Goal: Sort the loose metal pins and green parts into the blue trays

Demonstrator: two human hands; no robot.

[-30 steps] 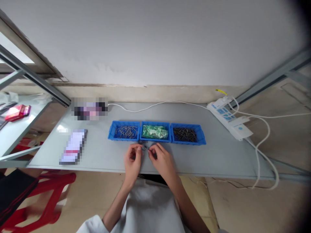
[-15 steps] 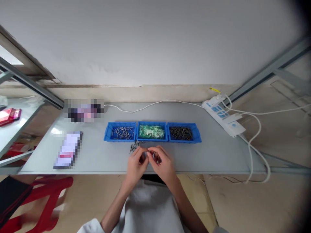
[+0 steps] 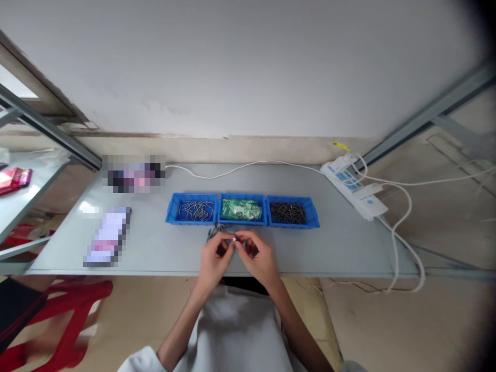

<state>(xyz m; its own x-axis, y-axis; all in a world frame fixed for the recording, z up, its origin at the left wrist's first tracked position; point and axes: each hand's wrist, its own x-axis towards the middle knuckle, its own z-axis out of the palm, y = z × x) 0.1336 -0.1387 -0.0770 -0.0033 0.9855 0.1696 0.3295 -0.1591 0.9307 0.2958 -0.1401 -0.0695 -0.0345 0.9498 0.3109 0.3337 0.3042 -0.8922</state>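
Note:
In front of the blue bins, my left hand (image 3: 215, 258) and my right hand (image 3: 259, 258) meet with their thumbs and forefingers pinched together. Between the fingertips shows the pale round end of a small screw (image 3: 234, 239); the rest of it is hidden by the fingers. Just behind my left hand lies a loose little heap of dark screws (image 3: 215, 230), partly covered. Beyond are three blue bins in a row: the left bin (image 3: 169, 216) holds silvery screws or nails, the middle bin (image 3: 242, 223) green plastic packets, and the right bin (image 3: 313, 213) dark screws.
A phone-like item (image 3: 107, 237), blurred out, lies on the left of the grey table (image 3: 155, 253). Behind it is another blurred item (image 3: 135, 175). A white power strip (image 3: 354, 191) with cables sits at the right. A red stool (image 3: 73, 320) stands below left, beside a person's dark-clothed leg.
The small screw's pale end now shows between my fingertips, where it was hidden before. My hands stay pinched together in nearly the same place. The view has shifted slightly.

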